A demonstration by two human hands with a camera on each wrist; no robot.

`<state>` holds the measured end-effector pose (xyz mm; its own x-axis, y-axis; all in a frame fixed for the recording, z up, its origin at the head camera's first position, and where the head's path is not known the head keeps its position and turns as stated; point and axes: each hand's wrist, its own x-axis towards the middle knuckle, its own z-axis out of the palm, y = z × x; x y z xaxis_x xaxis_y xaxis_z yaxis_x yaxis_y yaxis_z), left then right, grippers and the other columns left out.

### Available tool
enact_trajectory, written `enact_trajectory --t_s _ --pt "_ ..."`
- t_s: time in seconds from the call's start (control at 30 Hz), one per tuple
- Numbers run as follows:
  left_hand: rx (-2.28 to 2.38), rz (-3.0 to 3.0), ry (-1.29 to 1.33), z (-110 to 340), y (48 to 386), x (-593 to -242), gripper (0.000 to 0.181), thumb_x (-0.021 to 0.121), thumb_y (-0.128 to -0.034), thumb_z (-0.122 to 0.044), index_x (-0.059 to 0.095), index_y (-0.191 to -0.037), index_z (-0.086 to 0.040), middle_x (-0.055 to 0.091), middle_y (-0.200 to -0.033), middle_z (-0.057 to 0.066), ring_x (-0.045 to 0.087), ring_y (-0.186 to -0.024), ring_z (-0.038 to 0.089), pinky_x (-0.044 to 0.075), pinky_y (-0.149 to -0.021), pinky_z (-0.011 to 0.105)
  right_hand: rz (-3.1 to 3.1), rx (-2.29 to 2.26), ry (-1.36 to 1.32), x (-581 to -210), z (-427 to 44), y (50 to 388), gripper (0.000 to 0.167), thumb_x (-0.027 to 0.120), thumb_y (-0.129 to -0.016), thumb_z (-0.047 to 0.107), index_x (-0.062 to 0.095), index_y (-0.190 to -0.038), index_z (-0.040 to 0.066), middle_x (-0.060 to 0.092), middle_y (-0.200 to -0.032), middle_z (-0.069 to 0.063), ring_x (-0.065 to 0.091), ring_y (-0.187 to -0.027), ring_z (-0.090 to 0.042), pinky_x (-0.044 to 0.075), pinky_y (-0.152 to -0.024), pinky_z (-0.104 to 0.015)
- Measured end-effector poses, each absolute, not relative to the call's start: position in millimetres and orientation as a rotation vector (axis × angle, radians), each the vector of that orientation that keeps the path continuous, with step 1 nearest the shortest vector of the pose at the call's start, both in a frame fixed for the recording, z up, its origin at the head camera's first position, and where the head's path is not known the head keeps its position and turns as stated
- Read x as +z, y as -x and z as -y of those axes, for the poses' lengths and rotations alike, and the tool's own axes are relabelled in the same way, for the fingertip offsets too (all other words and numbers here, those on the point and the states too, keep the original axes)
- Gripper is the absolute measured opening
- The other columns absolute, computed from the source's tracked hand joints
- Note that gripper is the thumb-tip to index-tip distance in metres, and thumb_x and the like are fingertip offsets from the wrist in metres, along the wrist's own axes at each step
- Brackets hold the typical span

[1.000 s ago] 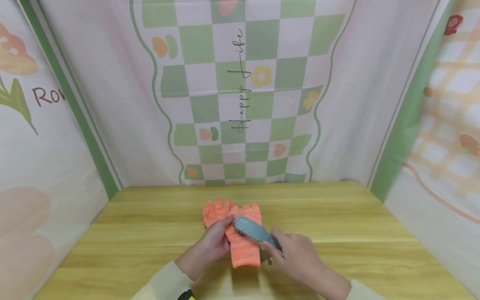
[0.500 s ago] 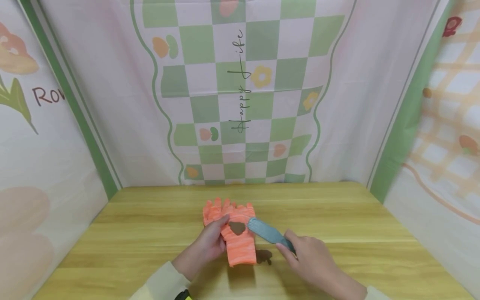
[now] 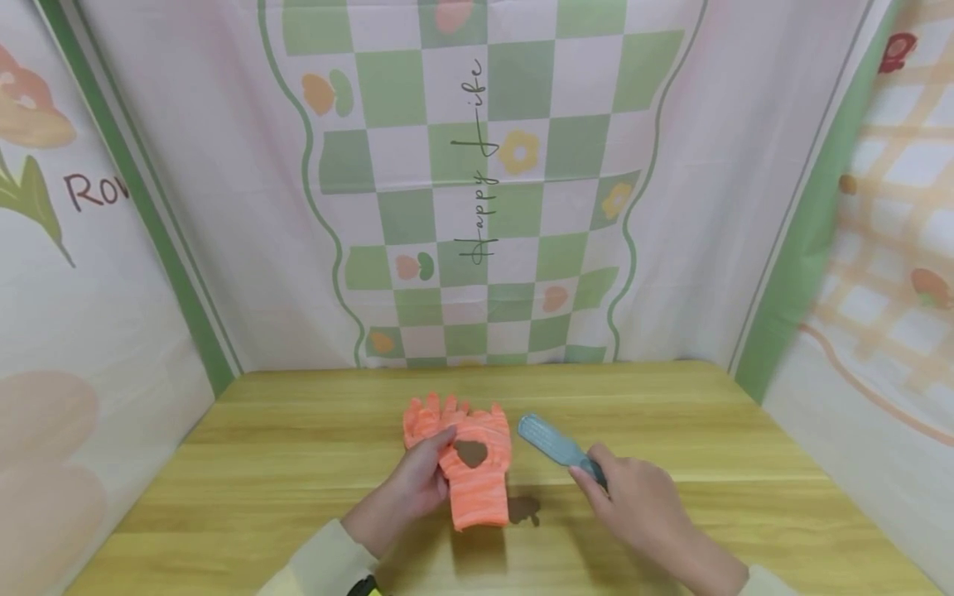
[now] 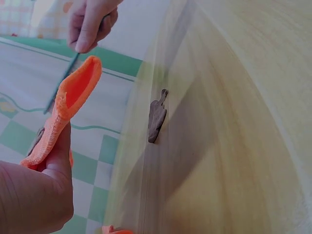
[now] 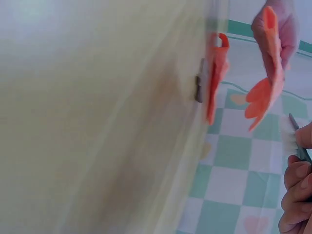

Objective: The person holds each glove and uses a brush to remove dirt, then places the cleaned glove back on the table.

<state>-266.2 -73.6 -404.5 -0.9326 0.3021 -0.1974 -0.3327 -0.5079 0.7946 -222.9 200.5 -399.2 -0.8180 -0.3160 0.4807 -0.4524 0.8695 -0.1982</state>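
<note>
My left hand [image 3: 419, 480] holds up an orange knitted glove [image 3: 480, 492], its thumb on the upper face and its cuff toward me. A brown heart-like patch [image 3: 471, 452] sits on that face; whether it is stuck on or a stain I cannot tell. In my right hand [image 3: 637, 505] is the handle of a blue-grey brush [image 3: 555, 443], with pale bristles [image 5: 288, 139] visible in the right wrist view. The brush is apart from the glove, to its right. Behind the held glove, a second orange glove [image 3: 421, 420] lies on the table, partly hidden.
A flat brown irregular piece [image 4: 157, 119] lies on the wood-grain table [image 3: 298, 463], just right of the held glove's cuff in the head view. A printed checkered curtain [image 3: 484, 207] hangs behind the table, with more cloth at both sides.
My right hand has drawn the brush off the glove and away to the right, uncovering the brown patch. The held glove has shifted slightly left.
</note>
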Motion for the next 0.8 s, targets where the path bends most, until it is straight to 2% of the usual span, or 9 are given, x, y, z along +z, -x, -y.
enact_trajectory --t_s 0.27,0.47,0.63,0.8 --pt "2.420 -1.291 0.023 70.8 265.5 -405.0 0.045 0.037 -0.1066 -0.023 0.036 -0.140 0.008 0.067 -0.106 0.005 0.064 -0.099 0.014 0.049 -0.093 0.031 2.474 0.521 -0.696 -382.9 -180.9 222.9 0.025 0.064 -0.095 0.030 0.049 -0.077 0.019 0.030 -0.054 0.018 0.024 -0.043 0.004 0.025 -0.039 -0.018" --pt "2.430 -1.258 0.024 66.9 266.6 -403.8 0.045 0.036 -0.1066 -0.021 0.034 -0.140 0.009 0.066 -0.108 0.006 0.063 -0.103 0.016 0.048 -0.095 0.032 2.422 0.531 -0.842 -385.1 -162.6 223.4 0.025 0.063 -0.095 0.029 0.049 -0.077 0.018 0.031 -0.056 0.019 0.023 -0.045 0.007 0.024 -0.039 -0.015" --pt "2.435 -1.271 0.036 63.2 268.5 -402.8 0.047 0.037 -0.1063 -0.021 0.035 -0.143 0.009 0.060 -0.126 0.016 0.054 -0.121 0.024 0.042 -0.103 0.037 2.461 0.510 -0.864 -392.4 -155.6 224.0 0.026 0.062 -0.096 0.031 0.049 -0.079 0.016 0.032 -0.056 0.017 0.025 -0.045 0.005 0.025 -0.039 -0.016" --pt "2.423 -1.301 0.062 62.3 268.3 -401.1 0.049 0.037 -0.1062 -0.022 0.034 -0.143 0.009 0.049 -0.140 0.019 0.044 -0.130 0.029 0.040 -0.104 0.038 2.473 0.486 -0.851 -397.2 -154.6 224.6 0.025 0.062 -0.096 0.032 0.051 -0.081 0.016 0.032 -0.056 0.017 0.026 -0.045 0.004 0.024 -0.039 -0.017"
